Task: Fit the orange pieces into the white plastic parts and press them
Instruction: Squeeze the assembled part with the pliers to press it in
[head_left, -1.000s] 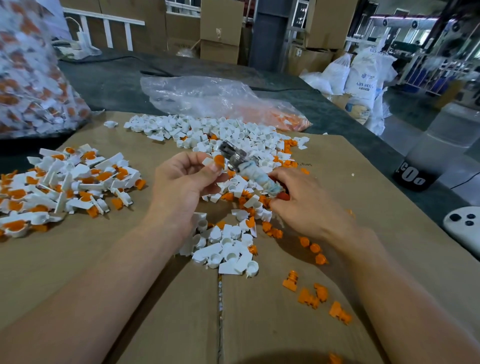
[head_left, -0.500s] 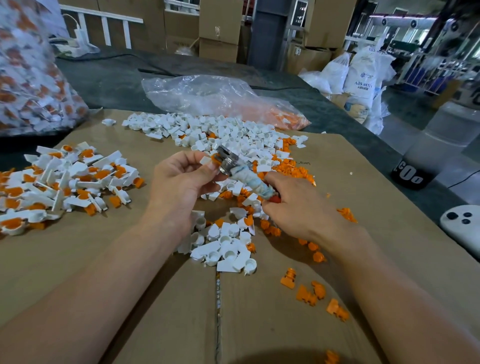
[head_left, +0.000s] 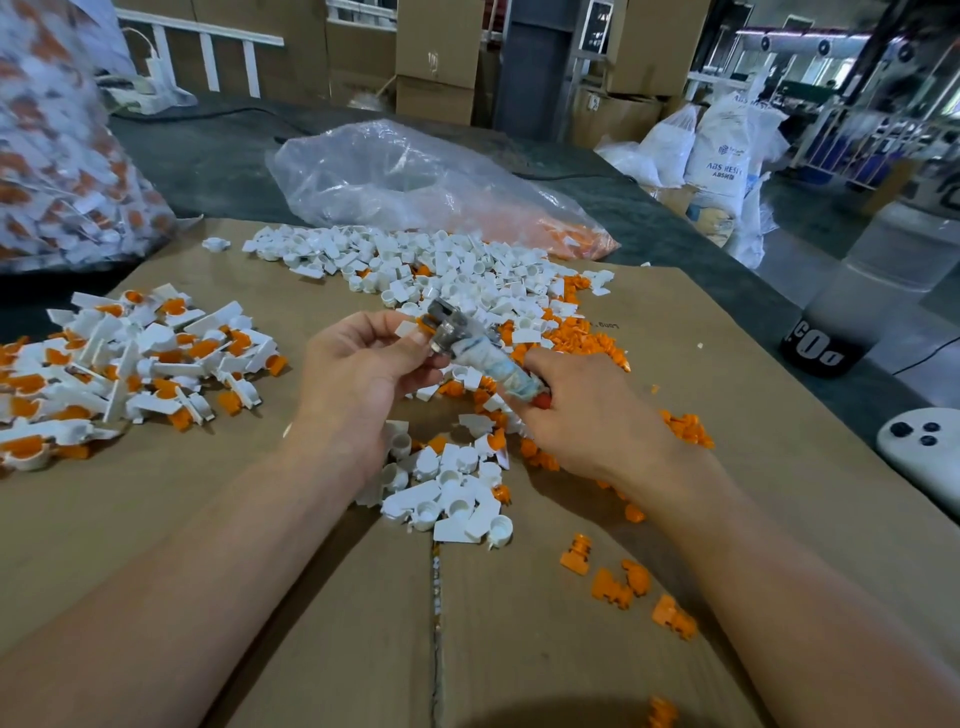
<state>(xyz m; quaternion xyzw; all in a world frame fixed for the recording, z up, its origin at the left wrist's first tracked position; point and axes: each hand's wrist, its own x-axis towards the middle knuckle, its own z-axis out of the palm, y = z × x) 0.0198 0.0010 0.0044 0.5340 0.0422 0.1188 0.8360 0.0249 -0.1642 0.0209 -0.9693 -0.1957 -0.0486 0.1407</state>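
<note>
**Pressing step, head view.** The left hand (head_left: 363, 379) pinches one white plastic part (head_left: 406, 329) between thumb and fingertips, raised above the cardboard sheet (head_left: 234, 545). The right hand (head_left: 592, 421) has its fingers curled round the wrapped handle of a pressing tool (head_left: 488, 361), whose metal head meets the held part. Whether the orange piece is already seated cannot be told, since the tool head hides the socket. For a sound fit, the tool should probably run in line with the socket, with the fingertips backing the part from behind and the thumb kept out of the tool's path; a skewed push would likely cock the insert or let the smooth part slip. The white parts look like rigid, glossy mouldings, each a small round cup with a flat tab. The loose orange pieces (head_left: 576, 338) are smaller, blocky and notched. The tool handle is bound in worn, pale tape with a red end. Supply lies close by — a heap of white parts (head_left: 457, 275) just beyond the hands, with the orange pieces touching its right edge. Finished assemblies (head_left: 130, 358), white with orange showing, lie well apart on the left. A clear plastic bag (head_left: 415, 182) lies beyond the cardboard.
</note>
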